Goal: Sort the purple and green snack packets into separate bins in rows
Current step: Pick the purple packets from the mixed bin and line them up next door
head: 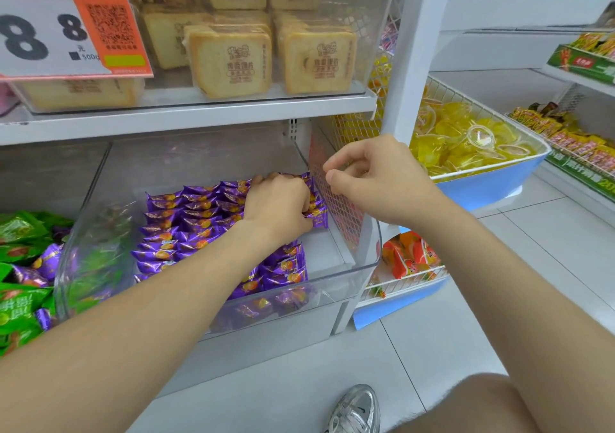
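Shop shelf (266, 342) carries a clear bin (327, 249) with purple packets (186, 219) in rows, its right front floor bare. Left hand (276, 203) grips packets at the back right; right hand (376, 179) hovers beside, loosely curled, empty. Green packets (20, 229) lie further left.

1. Purple packets (196, 214): purple foil, orange-yellow motif.
2. Green packets (20, 233): bright green, pale lettering.
3. Price sign (66, 26): orange and white, black digits.
4. Jelly cups (466, 139): translucent yellow.
5. Shoe (357, 409): silver.
6. Floor tiles (466, 326): white, grey joints.
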